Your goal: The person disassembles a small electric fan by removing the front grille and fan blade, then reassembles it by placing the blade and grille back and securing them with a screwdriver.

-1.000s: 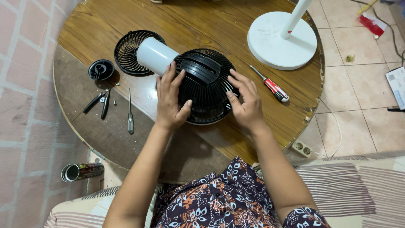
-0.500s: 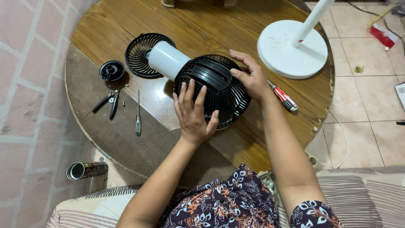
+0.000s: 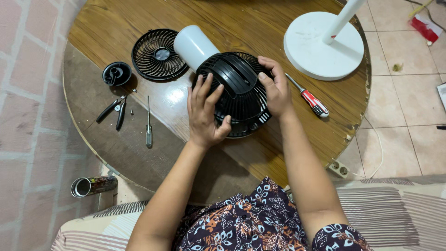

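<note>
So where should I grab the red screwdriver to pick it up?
Grab the red screwdriver by its fat red-and-black handle, coming from above on the right. It lies flat on the round wooden table, metal tip toward the black fan housing and the right hand, handle end free.

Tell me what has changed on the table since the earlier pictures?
The right hand moved from the right side of the black fan head to its upper rim. The left hand slid from the upper left to the lower left. Both remain on it. The screwdrivers, pliers and white base stayed put.
</note>
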